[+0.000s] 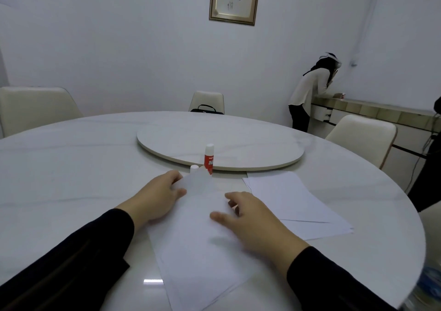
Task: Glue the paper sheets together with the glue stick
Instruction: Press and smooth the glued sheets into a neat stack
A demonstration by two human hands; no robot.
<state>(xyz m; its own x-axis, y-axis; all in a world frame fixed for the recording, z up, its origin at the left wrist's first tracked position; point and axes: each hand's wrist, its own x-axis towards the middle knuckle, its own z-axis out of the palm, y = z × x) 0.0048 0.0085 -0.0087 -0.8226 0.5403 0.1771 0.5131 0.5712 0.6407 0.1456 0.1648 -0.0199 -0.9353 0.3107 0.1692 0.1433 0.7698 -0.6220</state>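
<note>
Your left hand [158, 197] pinches the far left corner of the top paper sheet [202, 234], lifting it slightly off the worktop [71, 179]. Just beyond, the glue stick [209, 159] stands upright, its cap [194, 167] off beside it. Your right hand [253, 220] lies flat with fingers straight, pressing the sheet down. Further right, a spare stack of sheets [298, 205] waits. Judging by this, you're joining one pair; more remain.

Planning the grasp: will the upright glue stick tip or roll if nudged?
Likely tips: the glue stick stands upright, tall and narrow. Once down, its round body would probably roll on the glossy table. It looks small and light, so easy to lift.
</note>
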